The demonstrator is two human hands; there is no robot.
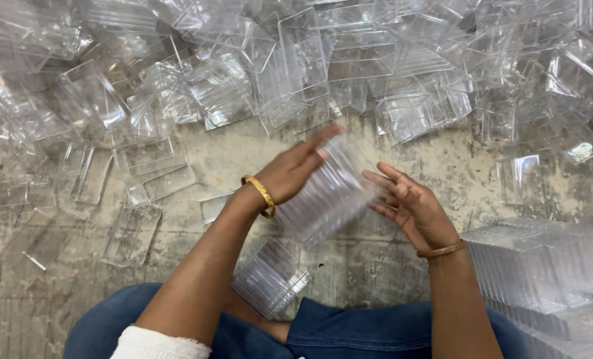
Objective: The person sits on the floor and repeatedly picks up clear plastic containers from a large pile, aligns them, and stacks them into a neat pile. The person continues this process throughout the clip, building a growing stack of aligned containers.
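My left hand and my right hand hold between them a stack of clear plastic trays, tilted and slightly blurred. The left palm presses its upper left side with fingers stretched over the top. The right hand's fingers support its right end. A gold bangle circles my left wrist, a thinner one my right wrist. Below the hands, a second short stack of clear trays rests by my knees.
A large loose heap of clear plastic trays covers the far floor. Single trays lie scattered at left on the worn concrete floor. Neat rows of stacked trays stand at right. My blue-jeaned legs fill the bottom.
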